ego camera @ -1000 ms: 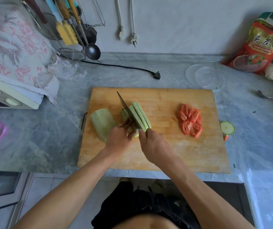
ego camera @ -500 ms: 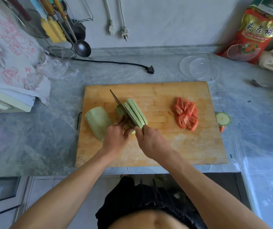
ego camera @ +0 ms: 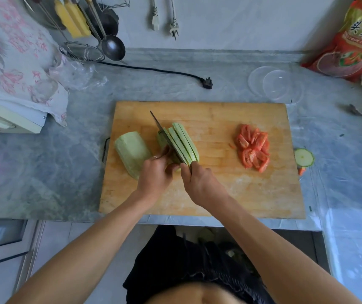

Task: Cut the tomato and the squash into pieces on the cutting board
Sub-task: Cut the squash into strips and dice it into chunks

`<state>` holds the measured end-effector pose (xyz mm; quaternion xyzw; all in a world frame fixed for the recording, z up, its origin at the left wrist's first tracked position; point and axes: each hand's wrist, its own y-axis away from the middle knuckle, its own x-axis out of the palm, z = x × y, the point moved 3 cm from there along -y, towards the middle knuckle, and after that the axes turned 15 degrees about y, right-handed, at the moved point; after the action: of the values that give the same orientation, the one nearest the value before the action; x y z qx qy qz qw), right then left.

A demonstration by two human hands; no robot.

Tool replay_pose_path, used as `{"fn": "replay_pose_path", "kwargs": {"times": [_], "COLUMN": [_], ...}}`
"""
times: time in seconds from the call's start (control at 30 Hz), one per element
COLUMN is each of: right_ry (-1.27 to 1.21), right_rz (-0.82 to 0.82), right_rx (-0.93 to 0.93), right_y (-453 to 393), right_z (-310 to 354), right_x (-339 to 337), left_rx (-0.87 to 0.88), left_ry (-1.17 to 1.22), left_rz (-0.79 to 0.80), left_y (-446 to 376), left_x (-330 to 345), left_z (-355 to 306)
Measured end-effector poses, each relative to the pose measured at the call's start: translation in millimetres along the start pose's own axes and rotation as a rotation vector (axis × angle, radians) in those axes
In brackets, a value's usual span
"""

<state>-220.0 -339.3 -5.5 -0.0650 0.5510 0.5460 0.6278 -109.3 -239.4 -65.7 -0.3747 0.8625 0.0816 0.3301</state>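
Two hands work mid-board (ego camera: 219, 194). The squash half (ego camera: 132, 151) lies skin-up at the board's left edge; just right of it stands the sliced half (ego camera: 184, 140), partly hidden by fingers. The tomato (ego camera: 253, 148) lies cut, well right. The left hand (ego camera: 156, 175) curls onto the sliced half. The right hand (ego camera: 199, 183) grips the knife (ego camera: 167, 137), hiding its handle; the blade sits among the slices.

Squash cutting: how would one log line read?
right hand: holds knife | left hand: steadies squash | tomato: cut | board
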Motion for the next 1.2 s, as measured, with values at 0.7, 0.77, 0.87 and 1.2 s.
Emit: {"fn": "replay_pose_path", "kwargs": {"times": [0.7, 0.77, 0.87, 1.2], "right_ry": [-0.137, -0.145, -0.136, -0.116], "right_rz": [-0.159, -0.156, -0.161, -0.129], "right_rx": [0.002, 0.008, 0.006, 0.006], "right_y": [3, 0, -1, 0], "right_z": [-16, -15, -16, -18], "right_x": [21, 20, 20, 18], "left_rx": [-0.106, -0.097, -0.088, 0.321], "left_ry": [0.117, 0.117, 0.131, -0.346], "left_rz": [-0.050, -0.062, -0.039, 0.032], "left_y": [4, 5, 4, -32], "left_x": [11, 12, 8, -47], "left_z": [9, 8, 4, -45]}}
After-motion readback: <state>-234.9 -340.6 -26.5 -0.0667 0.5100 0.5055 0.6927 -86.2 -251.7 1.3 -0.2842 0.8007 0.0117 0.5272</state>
